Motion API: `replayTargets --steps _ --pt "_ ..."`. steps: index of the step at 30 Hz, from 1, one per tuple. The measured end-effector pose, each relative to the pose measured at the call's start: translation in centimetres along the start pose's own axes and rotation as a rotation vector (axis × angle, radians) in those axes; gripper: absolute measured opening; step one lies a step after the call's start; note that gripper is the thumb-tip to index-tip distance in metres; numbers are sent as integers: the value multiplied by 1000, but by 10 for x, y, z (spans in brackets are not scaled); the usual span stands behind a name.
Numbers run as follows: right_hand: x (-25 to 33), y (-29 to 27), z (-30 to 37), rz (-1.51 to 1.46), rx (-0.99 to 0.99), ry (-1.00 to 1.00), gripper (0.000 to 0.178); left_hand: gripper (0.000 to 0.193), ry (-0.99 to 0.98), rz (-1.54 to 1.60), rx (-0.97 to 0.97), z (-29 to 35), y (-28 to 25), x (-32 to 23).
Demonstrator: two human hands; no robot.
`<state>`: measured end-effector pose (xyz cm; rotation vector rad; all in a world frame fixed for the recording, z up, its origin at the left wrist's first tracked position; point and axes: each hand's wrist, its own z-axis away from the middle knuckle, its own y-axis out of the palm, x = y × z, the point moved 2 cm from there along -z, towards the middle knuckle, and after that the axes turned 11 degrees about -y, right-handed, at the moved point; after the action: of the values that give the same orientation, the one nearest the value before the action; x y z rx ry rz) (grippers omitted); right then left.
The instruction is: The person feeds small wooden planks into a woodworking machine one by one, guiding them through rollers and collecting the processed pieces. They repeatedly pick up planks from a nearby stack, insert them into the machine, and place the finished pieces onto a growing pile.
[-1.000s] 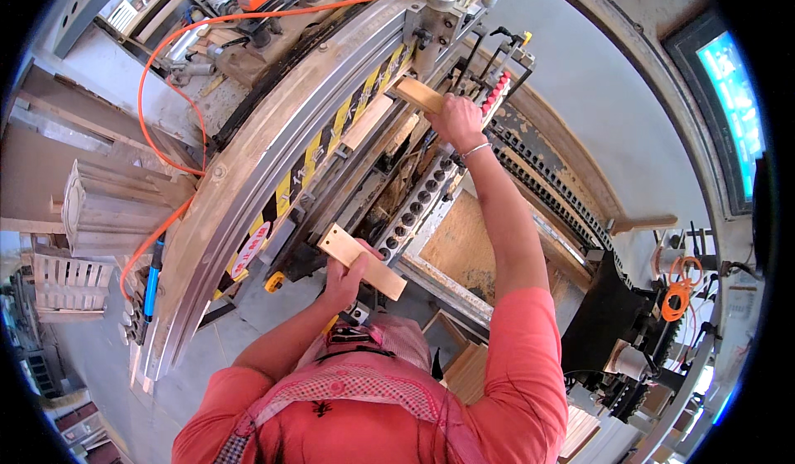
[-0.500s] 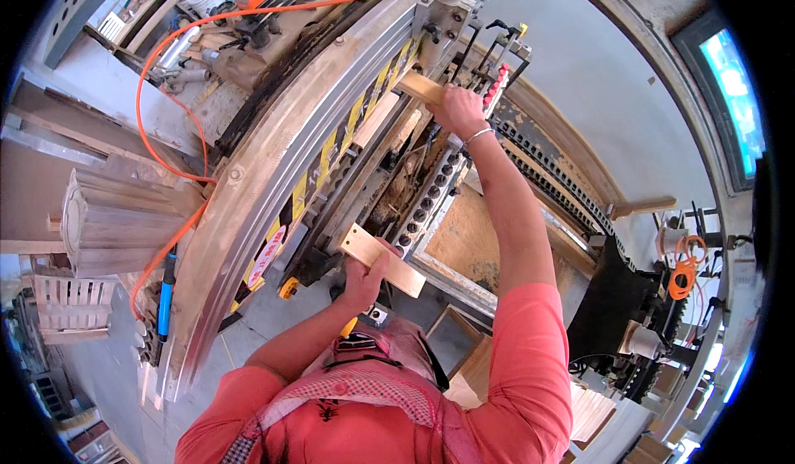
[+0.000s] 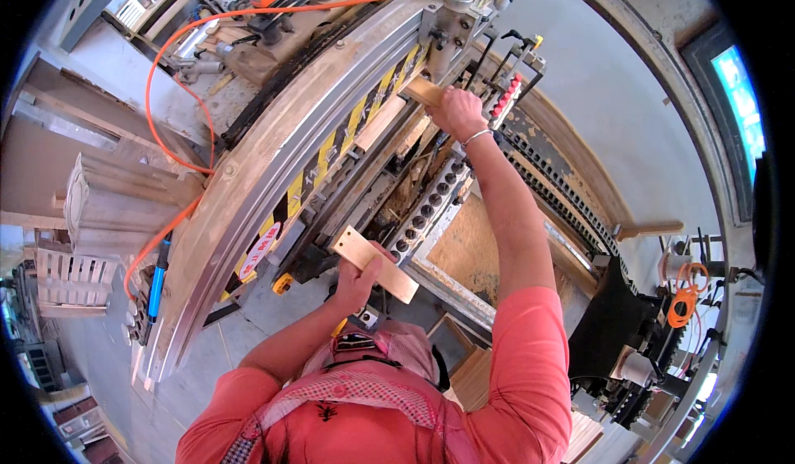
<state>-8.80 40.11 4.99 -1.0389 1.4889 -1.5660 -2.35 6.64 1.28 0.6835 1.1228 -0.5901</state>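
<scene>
One large machine fills the working area, its long beam (image 3: 277, 114) running from upper right to lower left, bowed by the lens. Along the inner side: black-and-yellow striped tape (image 3: 358, 121). Beside it, roughly parallel, a row of round black cups (image 3: 426, 210); red knobs (image 3: 508, 95) lie beyond the upper end of that row. Right hand (image 3: 461, 114): arm stretched far forward, fingers closed on the near end of the right block (image 3: 424, 91), a short piece of pale wood. This block lies up and to the left of the knuckles, long axis crosswise to the beam, outer end close against the striped side; contact there cannot be told. Left hand (image 3: 356, 286): gripping the left block (image 3: 392, 277) about its middle, thumb across the top face, close to the body near the lower end of the cups. Long axis roughly parallel to the other block's. Of the two hands, the right is nearer the beam. Smallest detail: two dark holes at the left block's beamward end.
</scene>
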Motion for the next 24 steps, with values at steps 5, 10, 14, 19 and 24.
replayTargets --steps 5,10,14,19,24 --pt "-3 8 -1 -16 -63 30 36 15 -14 -12 -5 0 -1 2" --pt "-2 9 -2 -4 -87 50 36 16 -12 -46 -8 1 0 0" --pt "1 4 -1 -26 -60 33 43 15 -51 -66 33 -2 -9 15" --pt "-3 5 -1 -36 -54 21 46 16 -69 -108 51 1 -7 9" --pt "0 2 -3 -38 -20 37 36 16 1 -86 -9 1 -2 4"
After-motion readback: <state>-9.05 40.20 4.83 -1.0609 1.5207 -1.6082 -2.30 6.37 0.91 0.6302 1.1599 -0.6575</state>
